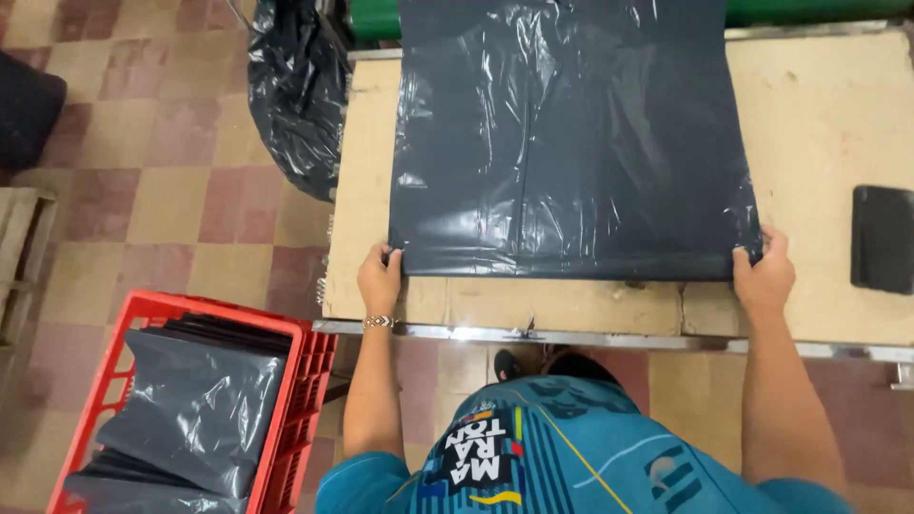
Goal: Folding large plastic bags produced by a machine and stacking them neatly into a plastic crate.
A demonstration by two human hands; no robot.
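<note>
Lying flat on the worktop (pixel 571 309) is a large dark grey plastic bag (pixel 571 143), glossy and lightly creased, with a faint centre seam running top to bottom; its near edge is sitting a little back from the worktop's front edge and its far end is running out of frame at the top. Left hand (pixel 379 278) is pinching the bag's near left corner, fingers (pixel 390 255) curled closed over the plastic edge, a beaded bracelet (pixel 379 323) sitting on that wrist. Right hand (pixel 764 276) is gripping the near right corner the same way, fingers (pixel 752 249) folded shut on the bag. Both arms are reaching forward, spread wide across the bag's width.

Worktop is a pale worn board with a metal strip (pixel 609 338) running along its front edge. A small flat black rectangular object (pixel 883 238) is lying on the board to the right, apart from the bag. A bulging black plastic sack (pixel 297 90) is hanging just off the worktop's left far corner. On the floor at lower left a red plastic crate (pixel 303 381) is holding a stack of folded grey bags (pixel 195 409). The floor (pixel 171 190) is a chequer of worn red and tan tiles. The person is wearing a blue patterned shirt (pixel 571 457).
</note>
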